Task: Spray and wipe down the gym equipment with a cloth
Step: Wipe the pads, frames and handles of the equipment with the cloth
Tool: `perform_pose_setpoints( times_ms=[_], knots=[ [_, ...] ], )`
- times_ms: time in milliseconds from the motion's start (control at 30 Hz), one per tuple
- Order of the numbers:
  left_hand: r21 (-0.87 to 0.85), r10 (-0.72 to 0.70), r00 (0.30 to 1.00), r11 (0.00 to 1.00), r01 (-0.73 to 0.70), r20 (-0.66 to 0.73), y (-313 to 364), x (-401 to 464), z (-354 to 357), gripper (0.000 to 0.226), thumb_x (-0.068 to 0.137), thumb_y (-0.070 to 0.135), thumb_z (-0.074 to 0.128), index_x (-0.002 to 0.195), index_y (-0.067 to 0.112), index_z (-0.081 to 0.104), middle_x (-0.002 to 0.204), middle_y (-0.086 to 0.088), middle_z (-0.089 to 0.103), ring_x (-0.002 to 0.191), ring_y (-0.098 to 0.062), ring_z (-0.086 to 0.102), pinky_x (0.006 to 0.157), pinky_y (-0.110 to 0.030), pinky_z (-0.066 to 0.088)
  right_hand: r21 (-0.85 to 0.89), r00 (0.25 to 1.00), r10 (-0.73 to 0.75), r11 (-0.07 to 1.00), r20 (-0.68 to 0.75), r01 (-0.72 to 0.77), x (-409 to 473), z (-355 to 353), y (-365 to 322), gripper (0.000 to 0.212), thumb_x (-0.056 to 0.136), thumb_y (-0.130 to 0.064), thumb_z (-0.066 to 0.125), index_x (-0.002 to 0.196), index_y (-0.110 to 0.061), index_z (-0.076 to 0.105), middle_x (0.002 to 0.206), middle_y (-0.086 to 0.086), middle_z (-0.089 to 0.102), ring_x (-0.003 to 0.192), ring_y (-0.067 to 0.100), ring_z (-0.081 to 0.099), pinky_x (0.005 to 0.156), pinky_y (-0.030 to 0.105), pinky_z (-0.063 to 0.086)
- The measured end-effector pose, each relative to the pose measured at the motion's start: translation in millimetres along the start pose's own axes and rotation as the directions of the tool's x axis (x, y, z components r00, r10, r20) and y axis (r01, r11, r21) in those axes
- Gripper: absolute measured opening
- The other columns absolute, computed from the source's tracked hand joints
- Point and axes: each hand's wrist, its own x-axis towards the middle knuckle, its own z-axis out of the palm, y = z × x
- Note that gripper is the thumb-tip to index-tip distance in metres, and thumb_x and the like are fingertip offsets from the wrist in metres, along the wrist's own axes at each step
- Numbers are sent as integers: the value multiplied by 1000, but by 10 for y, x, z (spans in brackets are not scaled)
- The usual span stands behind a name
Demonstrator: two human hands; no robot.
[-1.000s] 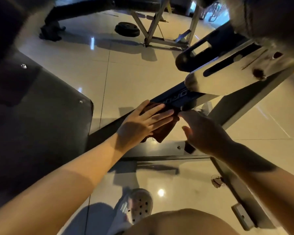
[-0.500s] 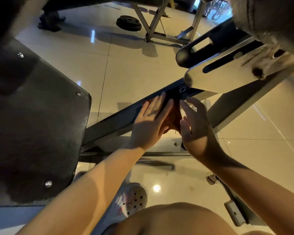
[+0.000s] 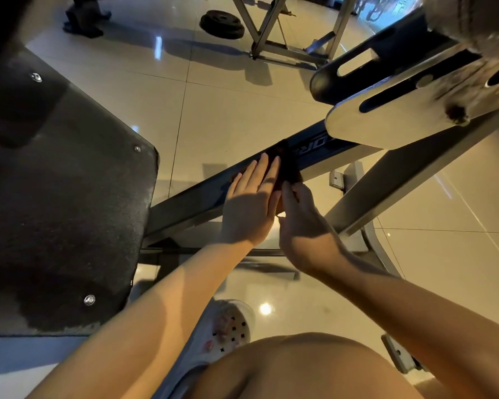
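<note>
A dark brown cloth [image 3: 286, 165] is draped over the sloping dark frame beam [image 3: 190, 204] of a gym machine, next to white lettering on the beam. My left hand [image 3: 249, 205] lies flat on the beam with straight fingers, the fingertips pressing the cloth's left edge. Just to its right, my right hand [image 3: 301, 223] grips the near end of the cloth with bent fingers. The hands hide most of the cloth. No spray bottle is in view.
A large black padded panel [image 3: 69, 211] fills the left. A slotted pale metal bracket [image 3: 401, 116] hangs over the beam at upper right. A weight plate [image 3: 221, 24] and a metal rack [image 3: 271, 44] stand on the tiled floor beyond. My shoe [image 3: 231, 326] is below.
Both hands slid the cloth up the beam toward the lettering. My left hand turned from lying across the cloth to pointing up the beam, and my right hand's fingers bent onto the cloth.
</note>
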Motion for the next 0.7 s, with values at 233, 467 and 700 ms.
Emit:
perform_pose_setpoints(
  times_ms=[233, 467, 700],
  knots=[
    [163, 163, 986, 975, -153, -47, -71, 193, -59, 47, 99, 32, 51, 145, 22, 45, 135, -8, 55, 120, -26, 53, 95, -44, 45, -296, 965, -181, 948, -192, 118, 65, -185, 256, 70, 68, 0, 82, 131, -2, 52, 127, 28, 54, 106, 43, 62, 74, 48, 57],
    [-97, 173, 984, 980, -176, -44, 47, 294, 105, 50, 100, 25, 46, 147, 9, 38, 148, -15, 43, 135, -31, 44, 111, -42, 24, -231, 981, -134, 968, -139, 100, -4, -391, 217, 61, 93, -11, 55, 149, -5, 30, 154, 15, 32, 133, 35, 45, 103, 48, 46],
    [-304, -158, 987, 939, 160, 33, 255, 295, 62, 60, 95, 51, 34, 146, 22, 41, 147, -6, 45, 135, -24, 39, 105, -40, 30, 79, 976, 80, 995, -205, -65, 141, -517, -28, 43, 101, -20, 49, 141, -15, 37, 148, 4, 34, 120, 12, 40, 91, 19, 32]
  ],
)
